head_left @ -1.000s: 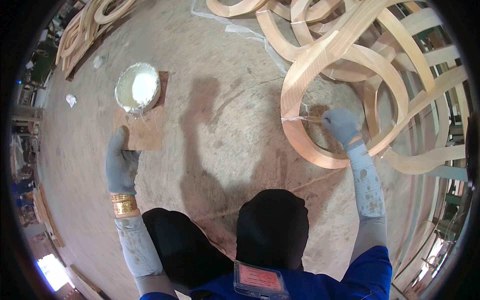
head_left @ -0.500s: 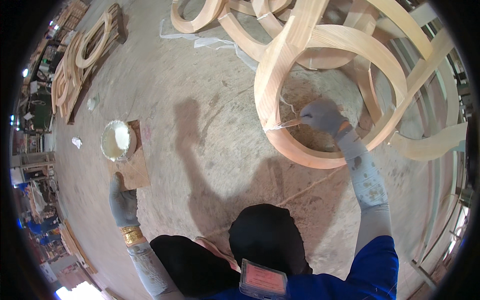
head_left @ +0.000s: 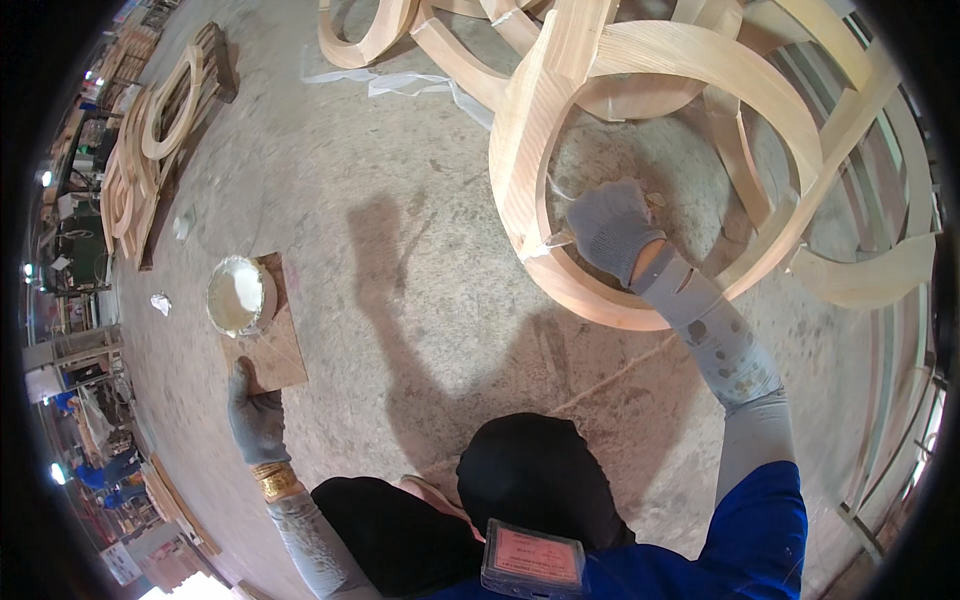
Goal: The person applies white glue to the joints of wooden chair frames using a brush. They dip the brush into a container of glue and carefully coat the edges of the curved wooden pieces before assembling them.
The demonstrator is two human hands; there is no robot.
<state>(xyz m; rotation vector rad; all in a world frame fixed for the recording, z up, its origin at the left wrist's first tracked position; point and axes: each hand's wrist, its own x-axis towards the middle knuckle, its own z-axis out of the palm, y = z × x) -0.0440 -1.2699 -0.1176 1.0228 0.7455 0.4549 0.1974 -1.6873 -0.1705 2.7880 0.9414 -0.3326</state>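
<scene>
White paste already marks the wooden ring; more remains in the tub. Left hand grips the board; right hand curls round a thin tool.

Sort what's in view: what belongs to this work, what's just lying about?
Belongs:
brown rectangular board, gripped by grey-gloved left hand
round whitish tub of white paste on it
thin tool, mostly hidden in grey-gloved right hand
pale curved wooden frame beside that hand

Apparently lying about:
crumpled white scrap
translucent whitish strip
stacked pale curved wooden pieces
</scene>
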